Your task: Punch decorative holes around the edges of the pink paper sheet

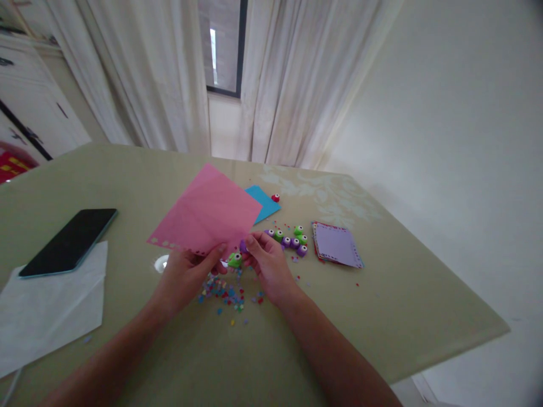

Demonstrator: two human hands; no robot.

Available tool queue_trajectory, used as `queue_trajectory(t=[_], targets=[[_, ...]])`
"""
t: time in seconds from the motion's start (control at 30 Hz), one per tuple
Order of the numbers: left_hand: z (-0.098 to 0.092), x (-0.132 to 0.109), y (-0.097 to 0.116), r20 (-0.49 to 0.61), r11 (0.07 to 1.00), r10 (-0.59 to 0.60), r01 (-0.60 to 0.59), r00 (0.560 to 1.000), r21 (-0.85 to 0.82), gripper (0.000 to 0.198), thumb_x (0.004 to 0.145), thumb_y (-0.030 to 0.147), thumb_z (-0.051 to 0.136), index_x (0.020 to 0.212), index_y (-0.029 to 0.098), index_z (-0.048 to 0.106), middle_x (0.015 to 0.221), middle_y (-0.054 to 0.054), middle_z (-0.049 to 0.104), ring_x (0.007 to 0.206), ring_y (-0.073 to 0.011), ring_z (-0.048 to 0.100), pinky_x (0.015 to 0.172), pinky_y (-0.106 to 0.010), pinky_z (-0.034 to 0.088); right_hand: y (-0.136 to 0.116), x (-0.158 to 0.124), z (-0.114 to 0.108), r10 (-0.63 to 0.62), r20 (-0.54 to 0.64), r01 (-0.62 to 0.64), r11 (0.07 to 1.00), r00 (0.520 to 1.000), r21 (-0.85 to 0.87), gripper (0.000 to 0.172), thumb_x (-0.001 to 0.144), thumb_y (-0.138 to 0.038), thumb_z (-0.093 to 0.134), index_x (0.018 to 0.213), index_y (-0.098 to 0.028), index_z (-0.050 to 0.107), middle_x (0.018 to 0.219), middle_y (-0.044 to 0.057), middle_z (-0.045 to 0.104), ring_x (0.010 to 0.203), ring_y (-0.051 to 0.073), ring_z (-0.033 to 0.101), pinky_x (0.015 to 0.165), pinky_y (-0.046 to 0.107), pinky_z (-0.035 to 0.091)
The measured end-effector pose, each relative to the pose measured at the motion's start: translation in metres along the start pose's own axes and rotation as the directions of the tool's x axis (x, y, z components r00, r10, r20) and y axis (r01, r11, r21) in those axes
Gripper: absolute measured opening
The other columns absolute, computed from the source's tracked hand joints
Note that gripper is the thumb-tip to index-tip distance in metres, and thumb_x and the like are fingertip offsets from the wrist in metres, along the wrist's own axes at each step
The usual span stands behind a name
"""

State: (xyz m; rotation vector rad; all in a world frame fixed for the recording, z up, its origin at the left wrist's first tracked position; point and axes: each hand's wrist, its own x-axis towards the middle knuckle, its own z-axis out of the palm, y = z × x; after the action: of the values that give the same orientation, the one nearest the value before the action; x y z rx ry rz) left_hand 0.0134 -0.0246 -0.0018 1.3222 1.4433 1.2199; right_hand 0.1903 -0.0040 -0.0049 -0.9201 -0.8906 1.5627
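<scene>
A square sheet of pink paper (212,212) is tilted up over the table, with a row of small cut-out shapes along its lower left edge. My left hand (190,274) pinches this sheet at its near edge. My right hand (269,263) is closed around a small purple craft punch (243,246) at the sheet's near right edge; the fingers partly hide it. Just below, between both hands, is a green craft punch (235,260) with an eye on it. Small coloured paper cut-outs (229,294) lie scattered beneath my hands.
Several purple and green punches (294,243) stand right of my right hand, beside a stack of punched paper squares (338,245). Farther back lie blue paper (265,203) and a red punch (275,198). At left, a phone (70,243) partly overlaps white paper (55,311).
</scene>
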Motion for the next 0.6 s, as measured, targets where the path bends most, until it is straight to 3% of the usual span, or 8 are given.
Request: queue_trajectory(t=[0.2,0.4,0.6], targets=[[0.002,-0.004,-0.010,0.037,0.994,0.015,-0.019,0.999,0.111,0.044,0.080,0.066,0.072,0.060,0.026,0.076,0.060,-0.006,0.074,0.058,-0.0271,0.071,0.057,-0.036,0.059,-0.001,-0.001,0.001,-0.015,-0.072,0.016,1.000,0.997,0.006,0.056,0.066,-0.065,0.094,0.083,-0.020,0.066,0.064,-0.006,0.056,0.050,0.007,0.038,0.048,0.024,0.025],[0.007,-0.006,-0.017,0.074,0.998,0.008,-0.013,0.997,0.066,0.043,0.080,0.064,0.073,0.056,0.029,0.075,0.061,-0.006,0.073,0.057,-0.0273,0.070,0.060,-0.039,0.060,-0.004,-0.004,0.005,0.007,-0.032,-0.006,0.999,0.999,0.043,0.053,0.061,-0.058,0.099,0.087,-0.019,0.074,0.073,-0.003,0.063,0.057,0.010,0.045,0.054,0.025,0.034],[0.009,-0.007,-0.014,0.087,0.995,0.052,-0.059,0.995,0.083,0.035,0.078,0.060,0.073,0.061,0.030,0.078,0.061,-0.007,0.074,0.058,-0.0283,0.071,0.060,-0.039,0.061,-0.001,-0.004,0.004,0.032,0.005,-0.032,0.999,0.999,-0.030,0.057,0.066,-0.072,0.090,0.074,-0.020,0.068,0.060,-0.006,0.051,0.051,0.009,0.032,0.050,0.026,0.024]])
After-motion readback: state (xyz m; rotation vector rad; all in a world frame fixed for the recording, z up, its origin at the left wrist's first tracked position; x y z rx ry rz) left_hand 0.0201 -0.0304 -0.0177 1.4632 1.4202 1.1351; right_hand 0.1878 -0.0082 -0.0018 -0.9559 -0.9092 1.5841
